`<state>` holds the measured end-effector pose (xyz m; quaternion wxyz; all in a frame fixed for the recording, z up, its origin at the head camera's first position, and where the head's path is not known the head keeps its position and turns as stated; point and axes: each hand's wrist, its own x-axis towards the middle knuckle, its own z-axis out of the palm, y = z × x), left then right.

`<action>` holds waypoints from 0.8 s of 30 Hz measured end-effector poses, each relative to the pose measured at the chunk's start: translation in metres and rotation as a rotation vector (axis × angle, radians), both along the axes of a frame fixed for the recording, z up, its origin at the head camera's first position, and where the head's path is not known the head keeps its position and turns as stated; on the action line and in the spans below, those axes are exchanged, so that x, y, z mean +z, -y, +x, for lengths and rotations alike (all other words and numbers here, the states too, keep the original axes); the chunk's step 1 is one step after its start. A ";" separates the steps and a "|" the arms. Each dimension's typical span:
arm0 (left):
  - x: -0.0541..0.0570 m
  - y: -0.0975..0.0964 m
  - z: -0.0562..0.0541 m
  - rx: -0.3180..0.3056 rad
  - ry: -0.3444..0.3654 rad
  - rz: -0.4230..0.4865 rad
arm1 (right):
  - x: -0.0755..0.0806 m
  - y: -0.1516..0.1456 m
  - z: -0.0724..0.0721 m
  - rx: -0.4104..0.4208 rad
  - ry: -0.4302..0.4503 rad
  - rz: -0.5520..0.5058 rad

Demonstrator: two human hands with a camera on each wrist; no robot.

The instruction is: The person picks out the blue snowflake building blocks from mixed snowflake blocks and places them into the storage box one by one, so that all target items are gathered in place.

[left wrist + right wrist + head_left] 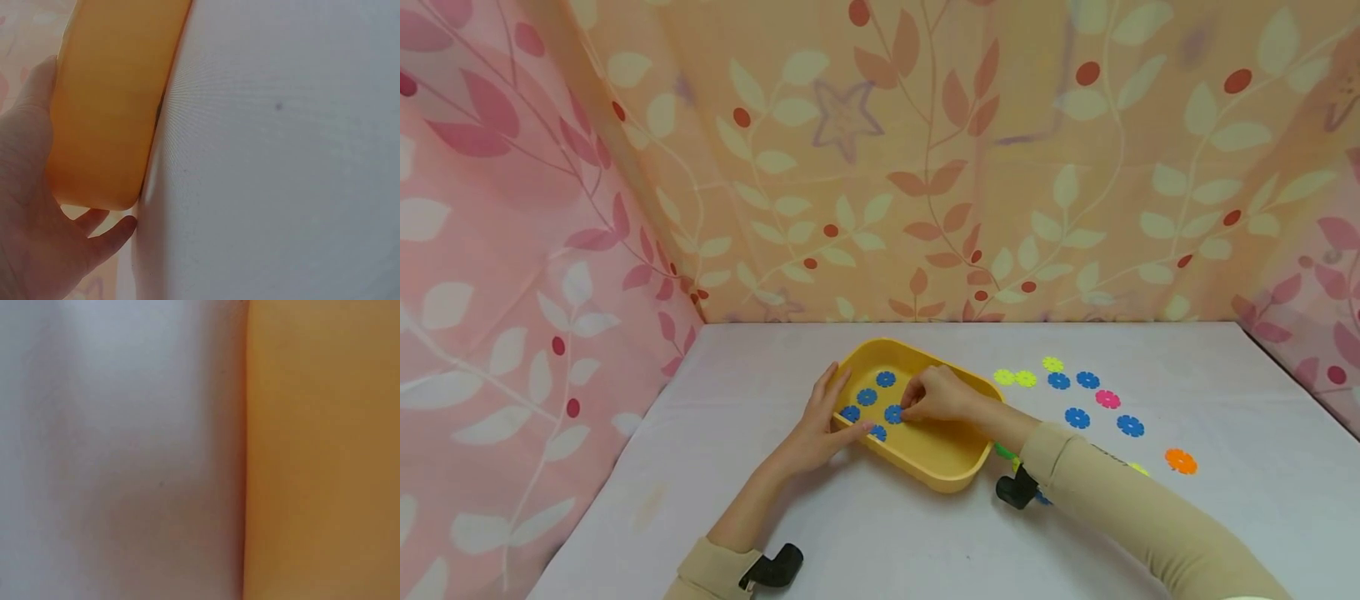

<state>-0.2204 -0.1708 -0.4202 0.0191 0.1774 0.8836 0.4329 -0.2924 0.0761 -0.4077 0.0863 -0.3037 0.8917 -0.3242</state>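
My left hand [812, 429] grips the left end of a yellow plastic tray [951, 482], its thumb over the near rim and its fingers along the outer end. In the left wrist view, that hand [37, 187] holds the tray's side wall [119, 106]. Inside the tray, my right hand [943, 396] pinches a blue notched disc [892, 414] at its right edge. Several more blue discs [867, 397] lie around it at the tray's left end. The right wrist view shows only the tray's outer wall [325, 450] beside the white cloth; the right hand is hidden there.
Right of the tray, loose discs are scattered on the white cloth [700, 467]: blue [1077, 418], yellow [1026, 379], pink [1107, 399] and orange [1182, 462]. A green disc [1003, 451] and others lie partly hidden under the right forearm. Patterned curtains [925, 167] enclose the back and sides.
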 end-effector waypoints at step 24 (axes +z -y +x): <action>-0.001 0.000 0.000 0.004 -0.004 0.000 | 0.002 0.000 0.001 -0.043 0.076 -0.100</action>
